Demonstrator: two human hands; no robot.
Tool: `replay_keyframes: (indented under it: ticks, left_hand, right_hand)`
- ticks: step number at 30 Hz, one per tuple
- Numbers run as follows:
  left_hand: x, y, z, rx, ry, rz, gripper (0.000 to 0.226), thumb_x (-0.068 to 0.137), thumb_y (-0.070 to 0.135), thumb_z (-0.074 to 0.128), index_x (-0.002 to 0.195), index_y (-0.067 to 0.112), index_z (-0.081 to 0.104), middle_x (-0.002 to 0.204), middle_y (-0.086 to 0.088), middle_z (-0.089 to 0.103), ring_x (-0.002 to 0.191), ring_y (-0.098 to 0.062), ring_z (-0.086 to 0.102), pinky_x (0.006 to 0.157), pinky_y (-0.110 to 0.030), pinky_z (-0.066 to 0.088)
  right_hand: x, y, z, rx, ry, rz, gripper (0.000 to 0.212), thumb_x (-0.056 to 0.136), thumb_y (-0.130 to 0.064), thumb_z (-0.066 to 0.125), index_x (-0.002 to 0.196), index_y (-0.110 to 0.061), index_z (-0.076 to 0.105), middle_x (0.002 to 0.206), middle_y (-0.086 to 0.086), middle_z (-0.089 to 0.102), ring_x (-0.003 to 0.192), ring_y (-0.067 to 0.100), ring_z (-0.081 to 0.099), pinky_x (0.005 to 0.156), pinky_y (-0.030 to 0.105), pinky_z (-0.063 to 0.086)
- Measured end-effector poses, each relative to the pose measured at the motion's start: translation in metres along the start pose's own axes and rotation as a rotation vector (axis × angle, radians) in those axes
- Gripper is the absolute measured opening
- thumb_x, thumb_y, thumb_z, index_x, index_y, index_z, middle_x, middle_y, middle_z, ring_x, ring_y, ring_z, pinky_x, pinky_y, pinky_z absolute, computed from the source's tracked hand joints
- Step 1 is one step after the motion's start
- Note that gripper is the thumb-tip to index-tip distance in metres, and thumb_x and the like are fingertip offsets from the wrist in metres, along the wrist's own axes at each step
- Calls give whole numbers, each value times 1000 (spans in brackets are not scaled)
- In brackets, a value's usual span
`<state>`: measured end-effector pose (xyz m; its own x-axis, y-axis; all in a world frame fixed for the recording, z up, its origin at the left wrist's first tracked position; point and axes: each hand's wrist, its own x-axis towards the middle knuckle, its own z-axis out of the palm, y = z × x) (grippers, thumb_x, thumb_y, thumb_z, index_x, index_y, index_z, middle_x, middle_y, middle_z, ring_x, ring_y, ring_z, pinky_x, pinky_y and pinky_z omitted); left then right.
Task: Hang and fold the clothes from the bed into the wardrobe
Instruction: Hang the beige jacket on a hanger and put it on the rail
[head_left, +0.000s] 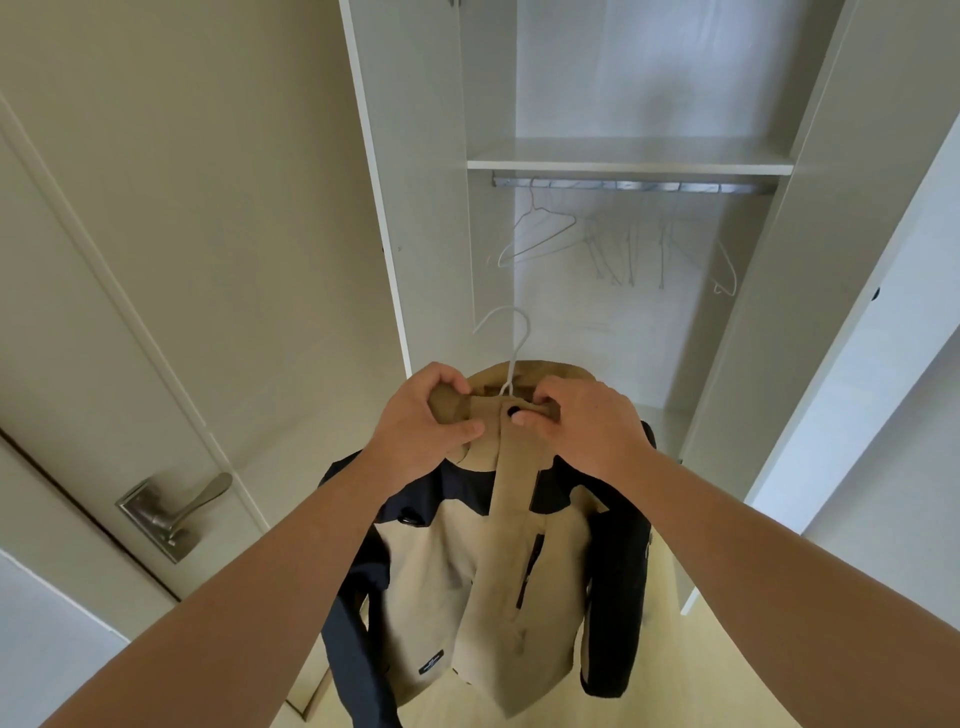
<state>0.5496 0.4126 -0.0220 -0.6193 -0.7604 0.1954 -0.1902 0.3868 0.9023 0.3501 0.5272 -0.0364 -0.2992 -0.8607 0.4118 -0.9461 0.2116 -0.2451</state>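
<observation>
A beige and navy jacket (467, 571) hangs on a white wire hanger (511, 338) in front of the open wardrobe. My left hand (426, 415) grips the left side of the tan collar. My right hand (582, 421) pinches the collar's right flap at a dark snap button. The hanger's hook sticks up above the collar, free of the metal rail (634, 185). The jacket's sleeves dangle at both sides.
Several empty white wire hangers (540, 234) hang from the rail under a white shelf (628, 161). The wardrobe doors (410, 208) stand open at left and right. A room door with a metal lever handle (176, 506) is at the left.
</observation>
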Motion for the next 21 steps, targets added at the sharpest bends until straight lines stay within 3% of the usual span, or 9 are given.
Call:
replay_keyframes:
  ticks: [4, 7, 9, 11, 17, 21]
  left_hand:
    - [7, -10, -8, 37, 40, 30, 42, 76, 3, 82, 89, 40, 68, 100, 19, 67, 95, -6, 64, 78, -23, 54]
    - [15, -18, -15, 27, 33, 43, 41, 78, 1, 82, 86, 40, 71, 97, 23, 70, 93, -1, 66, 83, -25, 57]
    - [21, -22, -18, 58, 22, 67, 41, 79, 1, 82, 83, 41, 72, 96, 23, 70, 92, 1, 65, 83, -23, 56]
    - [27, -26, -16, 122, 21, 107, 41, 79, 3, 81, 81, 42, 71, 96, 17, 69, 93, 1, 64, 86, -22, 53]
    - [62, -35, -9, 299, -82, 149, 28, 82, 24, 81, 90, 44, 64, 110, 16, 55, 97, 8, 52, 82, -8, 35]
    - [97, -43, -2, 413, -87, 173, 30, 82, 41, 79, 104, 41, 58, 114, 13, 49, 95, 0, 51, 89, -24, 46]
  right_hand:
    - [-1, 7, 4, -12, 6, 26, 57, 75, -92, 38, 103, -44, 53, 104, -23, 45, 80, 2, 54, 68, 21, 45]
    - [2, 12, 2, -54, 102, 54, 64, 80, -91, 29, 115, -46, 57, 123, -16, 45, 100, 4, 49, 82, 27, 47]
    - [9, 14, 3, -133, -40, -8, 61, 89, -80, 24, 125, -45, 58, 136, -11, 46, 120, 15, 44, 101, 38, 40]
    - [15, 10, 9, -186, -197, -54, 56, 96, -66, 24, 128, -39, 60, 138, -8, 50, 129, 20, 40, 107, 43, 33]
    - [32, 12, 20, -30, -216, 42, 38, 105, -48, 35, 117, -26, 64, 120, -4, 52, 97, 18, 60, 88, 38, 51]
    - [51, 31, 18, -134, -142, 81, 39, 104, -52, 35, 115, -31, 66, 125, -10, 47, 82, 12, 57, 70, 28, 47]
